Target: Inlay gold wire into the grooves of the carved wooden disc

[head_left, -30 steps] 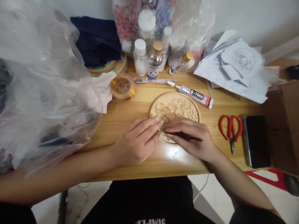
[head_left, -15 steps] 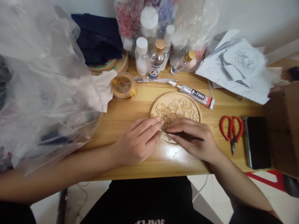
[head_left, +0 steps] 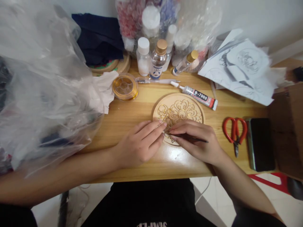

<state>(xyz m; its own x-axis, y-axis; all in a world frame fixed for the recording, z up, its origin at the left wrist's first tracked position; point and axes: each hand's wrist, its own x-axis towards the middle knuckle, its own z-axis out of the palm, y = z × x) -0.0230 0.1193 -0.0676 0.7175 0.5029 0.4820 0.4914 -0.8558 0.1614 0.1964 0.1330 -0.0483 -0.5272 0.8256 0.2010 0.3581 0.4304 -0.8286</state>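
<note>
On the wooden table (head_left: 113, 129) lies the round wooden disc (head_left: 170, 100), near the front edge. My left hand (head_left: 144, 142) covers its lower left side, fingers close together; whether they pinch something, I cannot tell from here. With my right hand (head_left: 199, 138) I pinch a dark slim tool (head_left: 182, 136) over it. The gold outline (head_left: 182, 114) looks complete on the upper part; what remains beneath the fingers is hidden.

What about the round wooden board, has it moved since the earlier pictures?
No. The round wooden board lies just as before against the glue tube. Both look shifted slightly together, probably from the camera moving.
</note>
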